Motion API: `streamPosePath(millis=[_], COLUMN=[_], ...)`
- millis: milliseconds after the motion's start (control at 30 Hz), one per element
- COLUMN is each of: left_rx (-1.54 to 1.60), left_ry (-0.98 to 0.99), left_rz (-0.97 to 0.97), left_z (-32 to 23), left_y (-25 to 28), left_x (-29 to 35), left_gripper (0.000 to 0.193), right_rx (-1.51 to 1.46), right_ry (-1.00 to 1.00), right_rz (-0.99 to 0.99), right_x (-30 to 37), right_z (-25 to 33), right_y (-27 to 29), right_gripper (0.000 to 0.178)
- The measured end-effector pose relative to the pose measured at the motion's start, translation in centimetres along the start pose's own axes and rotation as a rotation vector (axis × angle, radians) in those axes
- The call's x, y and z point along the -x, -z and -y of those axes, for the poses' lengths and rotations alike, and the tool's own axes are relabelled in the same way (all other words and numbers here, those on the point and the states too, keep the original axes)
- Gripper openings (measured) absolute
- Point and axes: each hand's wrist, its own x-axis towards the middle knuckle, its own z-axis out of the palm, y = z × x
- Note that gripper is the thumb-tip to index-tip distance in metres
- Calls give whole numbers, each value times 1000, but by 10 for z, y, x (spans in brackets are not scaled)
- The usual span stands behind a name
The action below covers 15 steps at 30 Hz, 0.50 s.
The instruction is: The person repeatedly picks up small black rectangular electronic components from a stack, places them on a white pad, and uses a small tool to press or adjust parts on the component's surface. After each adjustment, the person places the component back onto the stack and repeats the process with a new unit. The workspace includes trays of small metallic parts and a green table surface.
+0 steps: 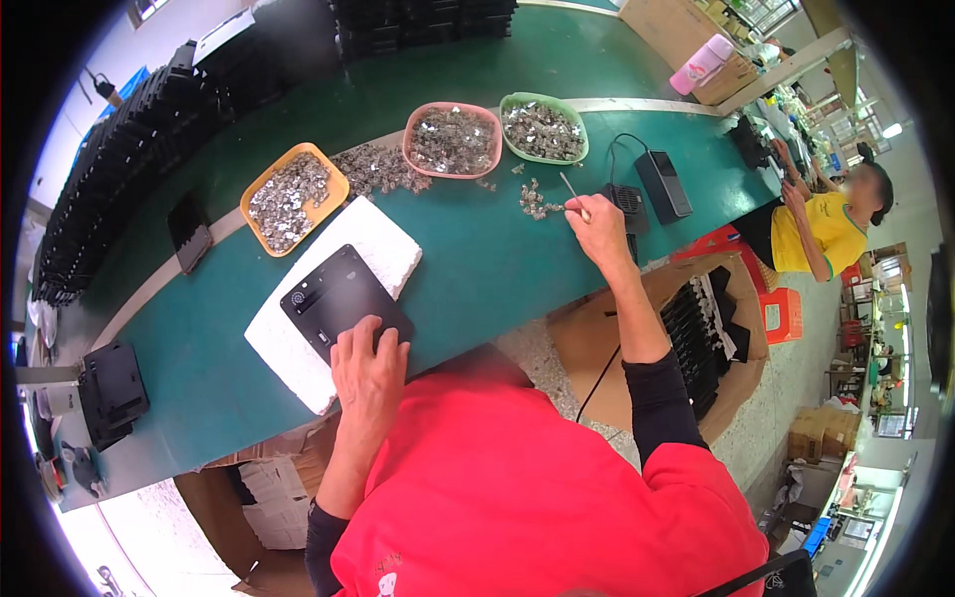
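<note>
My left hand (368, 373) lies with bent fingers over the near edge of a flat black plastic housing (348, 297), which rests on a white foam pad (288, 348). The housing has a small round grille near its far left corner. Farther right, my right hand (600, 231) is closed around a thin, metal-shafted hand tool (569, 185); its exact kind is too small to tell. The shaft points up and left, beside a small loose pile of metal parts (535, 202) on the green table.
An orange tray (343, 189), a pink tray (497, 167) and a green tray (509, 144) hold small metal parts. A black box-shaped device (664, 184) stands at right. Black housings are stacked far left; a carton (587, 343) stands below. A person in yellow (821, 234) works at right.
</note>
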Motion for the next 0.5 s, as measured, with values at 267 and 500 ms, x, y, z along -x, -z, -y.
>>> streamPosePath(millis=[267,500], left_rx=[0,21], left_ry=[19,73], left_rz=[-13,-24], left_z=[3,10], left_y=[9,13], left_x=[-8,-8], left_gripper=[37,40], right_rx=[64,-266], right_ry=[70,-225], right_rz=[62,120], right_x=[-14,-14], right_z=[2,50], right_y=[-14,9], right_gripper=[15,13])
